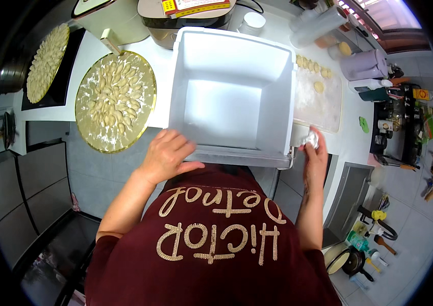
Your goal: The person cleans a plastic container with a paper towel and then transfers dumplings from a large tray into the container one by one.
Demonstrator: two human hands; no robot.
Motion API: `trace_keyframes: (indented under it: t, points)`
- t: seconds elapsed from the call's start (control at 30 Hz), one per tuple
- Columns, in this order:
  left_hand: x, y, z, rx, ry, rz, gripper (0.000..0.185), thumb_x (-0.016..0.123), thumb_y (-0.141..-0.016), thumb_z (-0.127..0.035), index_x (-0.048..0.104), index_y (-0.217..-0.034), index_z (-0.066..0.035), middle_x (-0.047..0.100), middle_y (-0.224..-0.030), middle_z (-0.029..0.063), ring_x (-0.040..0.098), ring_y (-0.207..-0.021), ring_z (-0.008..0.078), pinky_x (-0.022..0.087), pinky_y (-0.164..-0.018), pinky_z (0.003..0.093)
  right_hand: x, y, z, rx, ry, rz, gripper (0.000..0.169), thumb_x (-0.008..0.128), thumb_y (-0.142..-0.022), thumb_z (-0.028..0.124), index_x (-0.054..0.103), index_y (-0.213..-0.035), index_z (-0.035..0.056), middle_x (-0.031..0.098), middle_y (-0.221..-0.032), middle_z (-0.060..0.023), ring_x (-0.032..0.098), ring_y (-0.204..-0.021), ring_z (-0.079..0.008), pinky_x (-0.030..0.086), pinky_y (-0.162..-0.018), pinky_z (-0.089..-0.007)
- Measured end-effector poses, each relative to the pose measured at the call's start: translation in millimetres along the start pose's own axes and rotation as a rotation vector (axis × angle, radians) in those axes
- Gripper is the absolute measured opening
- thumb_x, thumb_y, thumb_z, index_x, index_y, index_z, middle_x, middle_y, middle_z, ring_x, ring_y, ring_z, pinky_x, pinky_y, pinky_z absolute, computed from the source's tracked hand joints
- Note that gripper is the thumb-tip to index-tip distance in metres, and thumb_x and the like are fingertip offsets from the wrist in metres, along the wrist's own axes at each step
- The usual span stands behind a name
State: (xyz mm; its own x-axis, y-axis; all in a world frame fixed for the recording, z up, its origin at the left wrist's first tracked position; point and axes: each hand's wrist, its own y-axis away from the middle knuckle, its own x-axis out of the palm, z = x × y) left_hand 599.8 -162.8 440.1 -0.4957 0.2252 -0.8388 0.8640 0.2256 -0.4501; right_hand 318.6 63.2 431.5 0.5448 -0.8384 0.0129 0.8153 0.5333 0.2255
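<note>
A large white plastic drawer-like bin (222,114) stands open side up before me, its near edge close to my waist. Nothing lies inside it. My left hand (170,155) is at its near left corner, fingers curled and thumb stretched out; whether it grips the rim is hidden. Beyond the bin's right side, my right hand (316,149) pinches a crumpled white wad (311,139), perhaps tissue or film. To the left, a round gold-rimmed tray (86,130) bears many floured dumplings (115,91) and overhangs the counter edge.
Another dumpling tray (48,63) sits over the black cooktop (71,76). On the right, a floured board (327,103) holds several dough pieces (318,87). A lilac kettle (363,65), a white-lidded jar (252,23) and a rice cooker (159,26) stand behind. The sink (348,199) is at right.
</note>
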Motion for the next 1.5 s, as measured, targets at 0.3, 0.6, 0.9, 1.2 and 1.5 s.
trace_keyframes:
  t: [0.3,0.6,0.9,1.2,1.5]
  points:
    - [-3,1,6,0.054,-0.004,0.18,0.035,0.072,-0.069,-0.037,0.057,-0.083,-0.008,0.049,-0.066,0.0029,0.051,-0.06,0.021,0.042,-0.059,0.0312,159,-134,-25,-0.885,2.144,0.94,0.021,0.057,-0.077,0.004,0.067,-0.095,0.0055,0.061,-0.106,-0.0084,0.057,-0.101,-0.0265,0.048,-0.084,-0.0358]
    - [-5,3,3,0.012,0.012,0.156,0.031,0.07,-0.074,-0.036,0.056,-0.083,-0.011,0.049,-0.064,0.0022,0.052,-0.062,0.0207,0.043,-0.061,0.0314,145,-161,-58,-0.552,2.451,0.79,0.03,0.057,-0.081,0.019,0.066,-0.107,0.0087,0.061,-0.112,-0.0075,0.053,-0.112,-0.023,0.042,-0.089,-0.0342]
    - [-8,1,4,0.047,-0.054,0.212,0.034,0.072,-0.07,-0.038,0.056,-0.08,-0.01,0.048,-0.064,0.0023,0.051,-0.06,0.0213,0.042,-0.059,0.0318,159,-117,39,-0.527,2.246,0.823,0.023,0.055,-0.08,0.013,0.068,-0.098,0.0085,0.064,-0.101,-0.012,0.06,-0.098,-0.0261,0.046,-0.083,-0.0355]
    - [-9,-7,6,0.065,-0.035,0.251,0.03,0.072,-0.071,-0.036,0.056,-0.079,-0.011,0.05,-0.065,0.0011,0.053,-0.061,0.0197,0.042,-0.061,0.0307,278,-138,-122,-0.216,0.937,0.632,0.029,0.054,-0.079,0.011,0.064,-0.104,0.0017,0.064,-0.099,-0.0196,0.061,-0.092,-0.0342,0.047,-0.083,-0.0403]
    - [-4,-8,8,0.061,0.027,0.288,0.034,0.072,-0.068,-0.039,0.056,-0.077,-0.01,0.048,-0.064,0.0011,0.051,-0.059,0.0184,0.042,-0.062,0.0297,326,-122,-127,0.095,0.422,0.262,0.027,0.056,-0.083,0.011,0.063,-0.106,-0.0005,0.067,-0.094,-0.0138,0.063,-0.086,-0.0223,0.048,-0.081,-0.0324]
